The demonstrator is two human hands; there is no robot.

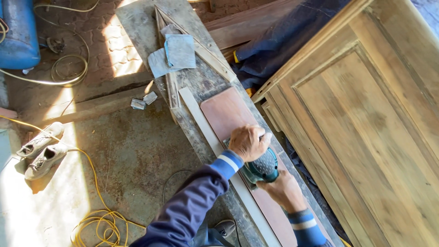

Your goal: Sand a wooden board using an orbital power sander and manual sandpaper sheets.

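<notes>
A teal and black power sander [262, 167] rests on a reddish-brown flat board [225, 111] that lies along a worn grey workbench [137, 18]. My left hand [248, 142] grips the sander's top from the far side. My right hand [284, 189] holds the sander's near end. Both arms wear dark blue sleeves with blue and white cuffs. A pale thin wooden strip [197, 115] lies beside the board on its left.
Grey sandpaper sheets [176, 54] and a triangular wooden frame [208, 52] lie further up the bench. A large panelled wooden door [366, 119] stands at right. Yellow cable [98, 224], two worn shoes [40, 151] and a blue tank [17, 32] sit on the floor at left.
</notes>
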